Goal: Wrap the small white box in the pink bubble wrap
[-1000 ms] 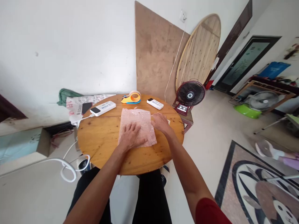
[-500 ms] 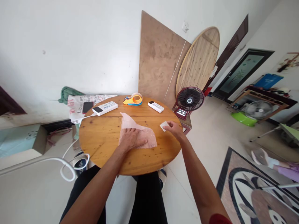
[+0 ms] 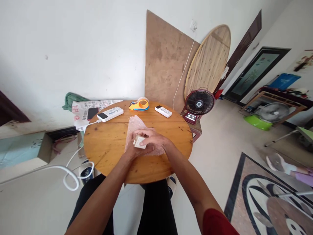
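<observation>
A small white box (image 3: pixel 140 142) is held over the pink bubble wrap (image 3: pixel 134 123), near the middle of the round wooden table (image 3: pixel 105 147). My right hand (image 3: pixel 154 137) is closed on the box from above and the right. Beneath and to the left of the box is my left hand (image 3: pixel 134 148), its fingers partly hidden behind the box and my right hand; whether it grips the box is unclear. The bubble wrap lies under both hands.
Along the table's far side are a white device with a cable (image 3: pixel 110 114), an orange and blue tape dispenser (image 3: pixel 139 104) and another white device (image 3: pixel 163 111). A dark red fan (image 3: pixel 199 103) stands beyond the right edge.
My right hand has moved left with the white box, from the table's right side to above the bubble wrap, where it meets my left hand. My left hand was lying spread on the wrap.
</observation>
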Demonstrator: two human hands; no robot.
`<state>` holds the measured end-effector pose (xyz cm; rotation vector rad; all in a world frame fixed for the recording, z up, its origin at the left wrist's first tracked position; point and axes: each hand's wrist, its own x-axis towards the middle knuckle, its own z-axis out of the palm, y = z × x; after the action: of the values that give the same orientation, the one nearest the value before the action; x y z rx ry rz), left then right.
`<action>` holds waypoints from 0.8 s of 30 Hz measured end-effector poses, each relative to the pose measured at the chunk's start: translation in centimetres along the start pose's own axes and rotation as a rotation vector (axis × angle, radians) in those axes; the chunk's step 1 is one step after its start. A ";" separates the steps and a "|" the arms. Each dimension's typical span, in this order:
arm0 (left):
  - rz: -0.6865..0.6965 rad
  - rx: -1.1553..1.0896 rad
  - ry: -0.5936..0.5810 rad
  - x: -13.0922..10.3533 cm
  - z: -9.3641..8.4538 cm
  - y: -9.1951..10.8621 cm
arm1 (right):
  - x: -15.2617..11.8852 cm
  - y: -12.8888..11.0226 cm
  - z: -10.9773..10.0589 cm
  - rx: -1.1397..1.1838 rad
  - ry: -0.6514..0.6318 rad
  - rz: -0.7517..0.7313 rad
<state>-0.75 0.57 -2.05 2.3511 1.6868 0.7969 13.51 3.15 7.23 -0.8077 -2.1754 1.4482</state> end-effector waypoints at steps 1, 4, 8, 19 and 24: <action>-0.013 0.007 -0.027 0.1 -0.2 0.3 | 0.6 1.0 -0.6 0.066 0.036 0.020; -0.033 0.059 -0.107 0.3 -0.9 1.2 | 1.1 3.8 -2.3 0.267 0.179 0.075; -0.046 0.014 -0.103 0.6 -1.3 1.3 | 0.3 6.4 -3.2 0.428 0.385 0.102; -0.514 -0.352 0.192 1.1 -2.6 -0.9 | 0.0 5.7 -2.2 -0.073 0.366 0.119; -0.478 -0.198 0.146 1.3 -2.7 -0.5 | -0.9 5.6 -2.0 -0.231 0.307 0.021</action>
<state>-2.22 1.49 0.47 1.6947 2.0053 0.9964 16.72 5.61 2.80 -1.0584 -2.1206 1.0134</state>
